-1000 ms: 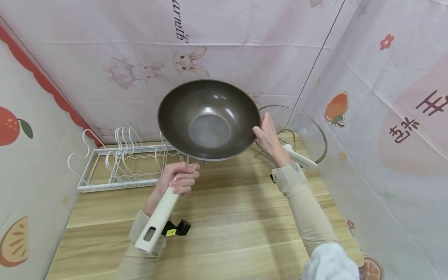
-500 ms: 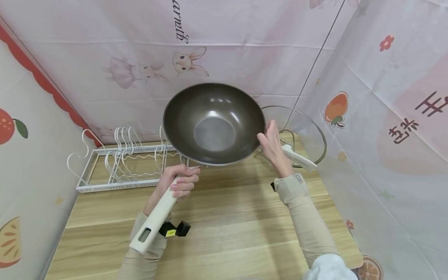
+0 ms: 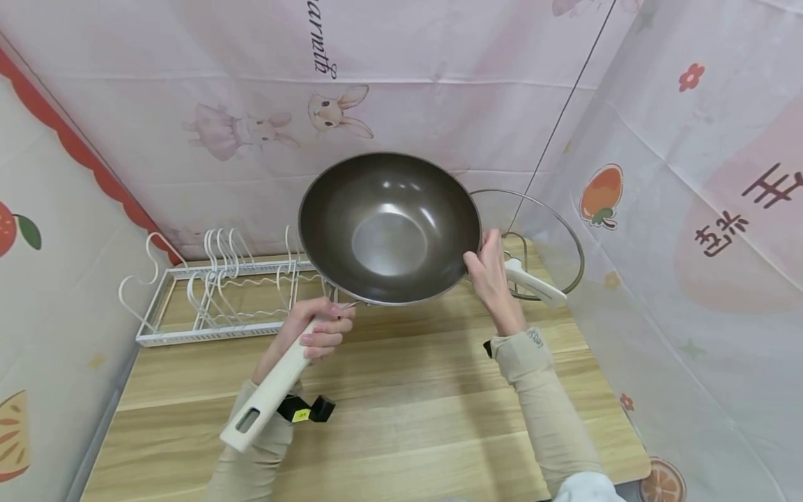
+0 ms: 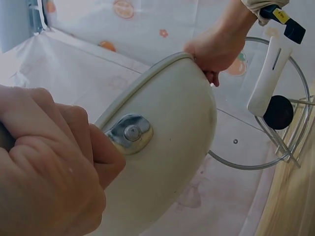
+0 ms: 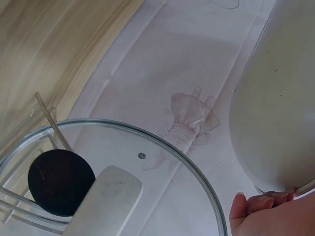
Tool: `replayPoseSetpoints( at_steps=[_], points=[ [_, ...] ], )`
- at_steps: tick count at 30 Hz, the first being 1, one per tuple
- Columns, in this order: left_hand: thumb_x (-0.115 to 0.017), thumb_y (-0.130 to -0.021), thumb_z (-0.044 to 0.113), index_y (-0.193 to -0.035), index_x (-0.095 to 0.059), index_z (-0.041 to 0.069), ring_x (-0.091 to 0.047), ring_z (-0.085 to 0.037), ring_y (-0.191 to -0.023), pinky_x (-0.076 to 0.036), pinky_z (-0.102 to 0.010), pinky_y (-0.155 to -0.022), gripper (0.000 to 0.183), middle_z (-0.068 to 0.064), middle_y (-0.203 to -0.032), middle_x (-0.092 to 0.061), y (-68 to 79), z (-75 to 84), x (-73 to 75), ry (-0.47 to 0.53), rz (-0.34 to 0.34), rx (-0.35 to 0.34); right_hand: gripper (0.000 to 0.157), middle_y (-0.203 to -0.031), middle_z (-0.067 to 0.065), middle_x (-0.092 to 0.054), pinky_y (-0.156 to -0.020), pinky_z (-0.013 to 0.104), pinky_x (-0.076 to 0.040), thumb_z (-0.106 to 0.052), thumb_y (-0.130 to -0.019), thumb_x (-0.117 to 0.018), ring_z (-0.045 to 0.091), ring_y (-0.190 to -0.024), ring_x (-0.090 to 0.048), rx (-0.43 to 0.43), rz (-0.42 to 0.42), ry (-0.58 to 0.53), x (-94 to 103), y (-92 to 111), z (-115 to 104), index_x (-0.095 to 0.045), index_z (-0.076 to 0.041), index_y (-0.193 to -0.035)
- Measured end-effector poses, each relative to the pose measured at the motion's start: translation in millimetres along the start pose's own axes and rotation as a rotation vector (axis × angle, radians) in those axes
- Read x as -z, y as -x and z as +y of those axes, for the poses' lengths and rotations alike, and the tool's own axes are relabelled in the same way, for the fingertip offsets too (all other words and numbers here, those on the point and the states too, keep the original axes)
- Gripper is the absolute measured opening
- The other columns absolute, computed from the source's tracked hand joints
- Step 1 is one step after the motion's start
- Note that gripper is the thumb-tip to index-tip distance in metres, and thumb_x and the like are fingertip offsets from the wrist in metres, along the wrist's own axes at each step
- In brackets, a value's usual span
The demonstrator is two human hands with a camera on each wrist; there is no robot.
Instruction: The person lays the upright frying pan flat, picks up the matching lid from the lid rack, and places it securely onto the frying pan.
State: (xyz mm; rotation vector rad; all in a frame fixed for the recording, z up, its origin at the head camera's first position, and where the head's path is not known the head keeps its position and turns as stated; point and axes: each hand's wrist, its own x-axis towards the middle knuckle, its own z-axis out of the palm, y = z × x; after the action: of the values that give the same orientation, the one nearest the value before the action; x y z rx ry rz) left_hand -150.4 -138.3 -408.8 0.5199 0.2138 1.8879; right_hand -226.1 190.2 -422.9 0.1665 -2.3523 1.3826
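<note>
A dark-lined wok (image 3: 389,230) with a pale outside (image 4: 167,132) is held up above the table, its inside tilted toward the head camera. My left hand (image 3: 320,328) grips the cream handle (image 3: 270,390) close to where it joins the wok. On the opposite side, my right hand (image 3: 492,279) pinches the wok's rim, thumb on the inner side and fingers behind. The right wrist view shows those fingertips (image 5: 268,199) against the outer wall. Behind the right hand, a glass lid (image 3: 574,244) with a white handle (image 3: 536,282) stands upright in a metal stand.
A white wire dish rack (image 3: 213,331) stands at the table's back left. The wooden table (image 3: 408,404) spreads beneath both arms. Printed curtains (image 3: 251,42) hang behind the table and on both sides.
The wok has shifted slightly right and down in the head view, with the right hand moving along on its rim. The handle's end has swung left. Both grips stay the same.
</note>
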Motion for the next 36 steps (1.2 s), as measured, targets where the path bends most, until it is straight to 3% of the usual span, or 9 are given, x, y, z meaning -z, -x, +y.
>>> replayPoseSetpoints(
  at_steps=[17, 26, 36],
  points=[
    [-0.025, -0.097, 0.009, -0.09, -0.039, 0.008, -0.024, -0.006, -0.042, -0.045, -0.015, -0.043, 0.016, 0.004, -0.061, -0.02, 11.8, -10.0, 20.7, -0.037, 0.018, 0.02, 0.026, -0.086, 0.011, -0.038, -0.074, 0.036, -0.03, -0.011, -0.069, -0.048, 0.028, -0.082, -0.036, -0.011, 0.05, -0.003, -8.9, 28.1, 20.2, -0.038, -0.003, -0.092],
    [-0.026, -0.097, 0.011, -0.095, -0.04, 0.007, -0.023, -0.005, -0.043, -0.045, -0.015, -0.043, 0.014, 0.005, -0.062, -0.02, 17.5, -19.9, 31.7, 0.009, 0.046, 0.037, 0.025, -0.086, 0.01, -0.031, -0.075, 0.036, -0.027, -0.011, -0.069, -0.048, 0.03, -0.085, -0.033, -0.031, 0.056, 0.015, -14.2, 42.9, 32.3, -0.032, -0.007, -0.087],
    [-0.014, -0.095, 0.01, -0.094, -0.04, 0.009, -0.027, -0.004, -0.043, -0.045, -0.014, -0.041, 0.026, 0.005, -0.061, -0.02, 18.9, -28.2, 40.4, -0.029, 0.071, 0.046, 0.027, -0.084, 0.008, -0.028, -0.07, 0.035, -0.025, -0.009, -0.068, -0.047, 0.027, -0.078, -0.03, -0.041, 0.048, 0.003, -16.3, 53.7, 43.8, -0.029, -0.007, -0.087]
  ],
)
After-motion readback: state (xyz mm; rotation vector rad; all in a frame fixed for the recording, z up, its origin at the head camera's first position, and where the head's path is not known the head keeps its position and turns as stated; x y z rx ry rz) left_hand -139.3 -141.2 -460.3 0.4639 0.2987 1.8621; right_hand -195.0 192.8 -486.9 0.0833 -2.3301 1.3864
